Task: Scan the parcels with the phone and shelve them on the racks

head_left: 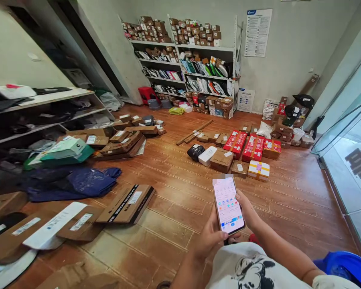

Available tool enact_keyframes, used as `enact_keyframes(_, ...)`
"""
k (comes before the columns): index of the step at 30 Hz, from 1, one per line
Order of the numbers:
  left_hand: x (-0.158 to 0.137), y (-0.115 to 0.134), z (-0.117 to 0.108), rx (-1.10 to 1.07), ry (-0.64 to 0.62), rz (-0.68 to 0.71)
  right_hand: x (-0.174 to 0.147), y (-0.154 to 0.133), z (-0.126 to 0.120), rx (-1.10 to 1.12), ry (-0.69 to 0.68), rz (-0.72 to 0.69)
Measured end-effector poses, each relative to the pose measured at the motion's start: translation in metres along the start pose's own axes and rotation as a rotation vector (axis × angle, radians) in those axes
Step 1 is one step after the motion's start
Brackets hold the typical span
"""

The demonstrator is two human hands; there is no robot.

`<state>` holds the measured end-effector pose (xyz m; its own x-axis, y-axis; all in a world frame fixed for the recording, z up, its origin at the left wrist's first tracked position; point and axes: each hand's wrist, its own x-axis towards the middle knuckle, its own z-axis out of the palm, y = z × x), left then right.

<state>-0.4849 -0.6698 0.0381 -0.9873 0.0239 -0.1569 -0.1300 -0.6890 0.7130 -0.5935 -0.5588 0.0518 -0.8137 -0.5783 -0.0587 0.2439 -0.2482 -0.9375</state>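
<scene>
A lit smartphone (228, 206) is held upright in front of my lap, its screen facing me with rows of small icons. Along its lower left side my left hand (211, 235) is closed around it, thumb across the bottom corner. My right hand (247, 210) grips the right edge, with the thumb tip at the side of the screen; its other fingers are mostly hidden behind the phone. Past the phone, on the floor, lie a white box with yellow tape (258, 170) and a small brown carton (240, 168).
White shelves (204, 47) packed with parcels stand at the back wall. Cartons and flat packages (129, 204) lie across the left floor beside a dark blue cloth (78, 182). Red boxes (235, 142) sit ahead. A glass door (349, 152) and a blue bin (343, 267) are at right.
</scene>
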Motion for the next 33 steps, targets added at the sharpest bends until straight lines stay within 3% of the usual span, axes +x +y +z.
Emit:
enact_keyframes(8,0.098,0.079,-0.067,-0.068,-0.023,0.053,0.14,0.002,0.027,-0.11,-0.038,-0.042)
enact_keyframes(14,0.133,0.116,-0.133,-0.134,0.228,0.15,0.218,0.022,0.073,-0.231,-0.096,-0.03)
enact_keyframes(19,0.152,0.177,-0.186,-0.084,0.374,0.27,0.293,0.055,0.129,-0.27,-0.15,-0.017)
enact_keyframes(24,0.178,0.256,-0.271,-0.063,0.458,0.263,0.385,0.089,0.199,-0.224,-0.198,-0.003)
enact_keyframes(29,0.207,0.339,-0.359,-0.081,0.399,0.18,0.484,0.117,0.267,-0.216,-0.213,0.066)
enact_keyframes(33,0.231,0.4,-0.407,-0.096,0.403,0.209,0.553,0.132,0.311,-0.224,-0.205,0.129)
